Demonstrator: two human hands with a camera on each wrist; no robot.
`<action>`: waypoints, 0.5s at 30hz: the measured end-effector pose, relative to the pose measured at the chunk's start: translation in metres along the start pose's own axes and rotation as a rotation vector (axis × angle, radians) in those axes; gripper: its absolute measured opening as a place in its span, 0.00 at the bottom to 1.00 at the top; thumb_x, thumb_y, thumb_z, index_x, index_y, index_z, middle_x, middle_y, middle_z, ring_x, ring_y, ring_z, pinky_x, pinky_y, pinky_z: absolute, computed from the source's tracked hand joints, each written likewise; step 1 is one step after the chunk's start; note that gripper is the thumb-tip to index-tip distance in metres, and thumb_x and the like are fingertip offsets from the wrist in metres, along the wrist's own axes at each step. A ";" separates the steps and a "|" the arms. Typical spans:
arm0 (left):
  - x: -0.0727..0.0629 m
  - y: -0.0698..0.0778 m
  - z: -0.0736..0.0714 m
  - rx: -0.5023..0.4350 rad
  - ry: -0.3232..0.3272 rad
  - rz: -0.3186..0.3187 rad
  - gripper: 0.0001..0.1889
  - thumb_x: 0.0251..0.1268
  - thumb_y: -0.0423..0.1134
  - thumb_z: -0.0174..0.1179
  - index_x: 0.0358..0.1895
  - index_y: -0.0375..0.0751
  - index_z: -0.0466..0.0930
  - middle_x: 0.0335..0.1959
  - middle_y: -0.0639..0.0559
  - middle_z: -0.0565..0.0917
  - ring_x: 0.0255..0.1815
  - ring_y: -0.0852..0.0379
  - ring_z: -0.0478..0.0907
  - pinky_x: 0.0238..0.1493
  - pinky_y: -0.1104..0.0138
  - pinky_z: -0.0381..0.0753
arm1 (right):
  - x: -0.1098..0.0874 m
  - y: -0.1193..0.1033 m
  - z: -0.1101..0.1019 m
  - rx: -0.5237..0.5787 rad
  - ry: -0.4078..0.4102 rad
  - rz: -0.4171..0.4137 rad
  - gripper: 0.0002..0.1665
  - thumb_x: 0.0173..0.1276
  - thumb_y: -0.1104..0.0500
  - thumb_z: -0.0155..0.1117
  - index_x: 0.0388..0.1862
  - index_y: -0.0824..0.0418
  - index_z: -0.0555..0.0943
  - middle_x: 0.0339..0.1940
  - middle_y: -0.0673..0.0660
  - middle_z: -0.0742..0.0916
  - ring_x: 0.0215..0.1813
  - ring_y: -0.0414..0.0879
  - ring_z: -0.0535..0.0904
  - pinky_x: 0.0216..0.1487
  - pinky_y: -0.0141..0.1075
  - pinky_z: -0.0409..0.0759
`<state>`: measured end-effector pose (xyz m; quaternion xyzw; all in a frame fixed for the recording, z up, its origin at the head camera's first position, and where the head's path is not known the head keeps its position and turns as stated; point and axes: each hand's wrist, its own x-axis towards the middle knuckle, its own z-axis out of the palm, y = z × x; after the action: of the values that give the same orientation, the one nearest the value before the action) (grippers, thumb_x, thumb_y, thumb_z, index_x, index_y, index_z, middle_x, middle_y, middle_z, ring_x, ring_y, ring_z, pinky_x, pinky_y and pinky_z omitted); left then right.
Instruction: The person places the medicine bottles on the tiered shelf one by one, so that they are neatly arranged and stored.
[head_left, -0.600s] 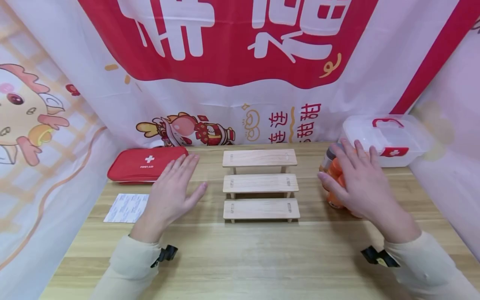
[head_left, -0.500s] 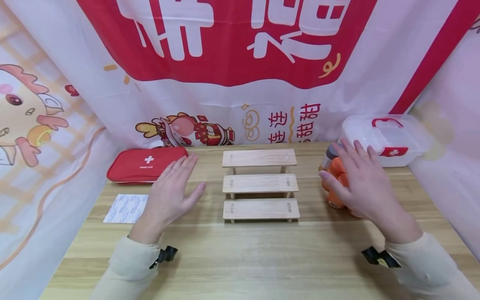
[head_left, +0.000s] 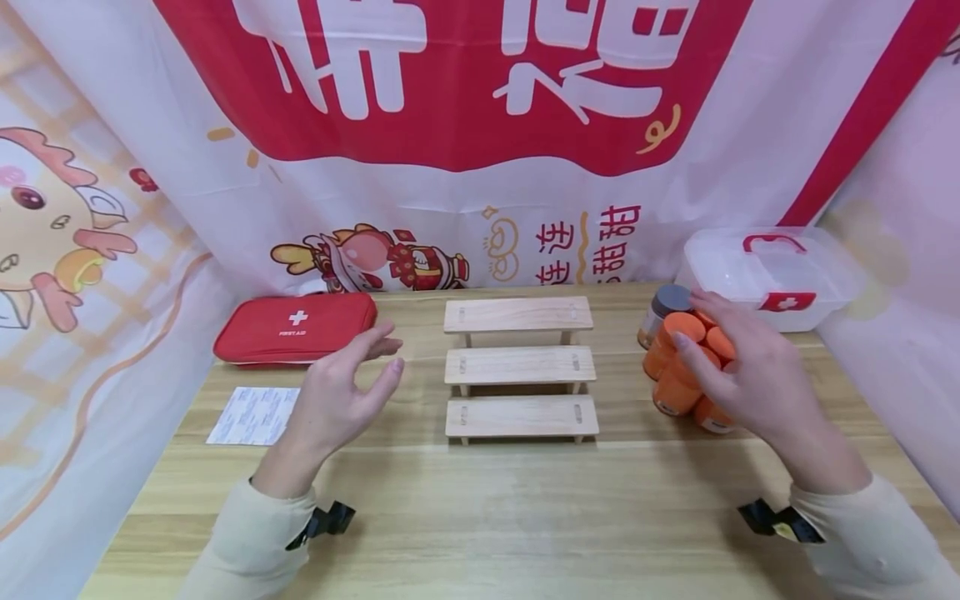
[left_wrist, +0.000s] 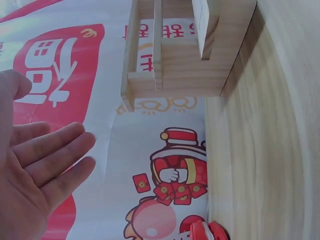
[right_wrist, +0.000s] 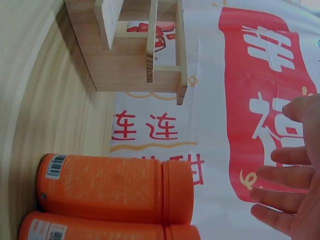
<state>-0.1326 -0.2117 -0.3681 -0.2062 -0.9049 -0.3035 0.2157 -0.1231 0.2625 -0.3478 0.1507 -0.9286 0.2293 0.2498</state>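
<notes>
My left hand [head_left: 341,392] hovers over the table between the red first aid pouch [head_left: 296,327] and the wooden rack, fingers loosely bent and holding nothing. My right hand [head_left: 761,379] is above a cluster of orange bottles [head_left: 678,383] on the right, partly covering them. Its fingers are relaxed, apart from the bottle caps in the right wrist view, where an orange bottle [right_wrist: 105,187] stands below them. One bottle with a grey cap [head_left: 670,302] is at the back of the cluster. The three-step wooden rack [head_left: 521,367] stands mid-table between both hands.
A printed white foil sheet [head_left: 252,415] lies in front of the pouch at left. At the back right stands a clear lidded box [head_left: 772,283] with a red handle and cross label. A printed cloth [head_left: 480,192] hangs behind the table [head_left: 517,517].
Both hands turn from palm-down and flat to more sideways, fingers bending. The right hand shifts slightly right, uncovering more of the orange bottles. The objects stay put.
</notes>
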 end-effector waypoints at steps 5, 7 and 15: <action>-0.005 0.001 -0.001 -0.071 -0.034 -0.025 0.23 0.75 0.39 0.68 0.69 0.40 0.81 0.56 0.48 0.93 0.56 0.49 0.92 0.63 0.49 0.90 | -0.008 0.011 -0.002 0.084 0.060 -0.040 0.37 0.63 0.63 0.81 0.73 0.59 0.82 0.66 0.65 0.88 0.66 0.64 0.83 0.76 0.25 0.75; -0.007 0.001 -0.002 -0.103 -0.051 -0.039 0.22 0.75 0.38 0.68 0.68 0.40 0.82 0.56 0.48 0.93 0.56 0.50 0.92 0.63 0.59 0.91 | -0.010 0.016 -0.003 0.121 0.090 -0.070 0.38 0.60 0.67 0.81 0.71 0.58 0.83 0.65 0.64 0.89 0.70 0.50 0.83 0.70 0.09 0.63; -0.016 -0.002 -0.001 -0.243 -0.184 -0.141 0.21 0.78 0.40 0.67 0.69 0.40 0.82 0.61 0.49 0.90 0.62 0.50 0.88 0.69 0.63 0.87 | -0.025 0.029 -0.010 0.154 0.121 -0.040 0.36 0.58 0.71 0.80 0.68 0.62 0.85 0.63 0.67 0.89 0.70 0.12 0.67 0.67 0.07 0.65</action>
<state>-0.1203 -0.2177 -0.3769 -0.1938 -0.8896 -0.4049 0.0838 -0.1095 0.2963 -0.3636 0.1737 -0.8882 0.3038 0.2978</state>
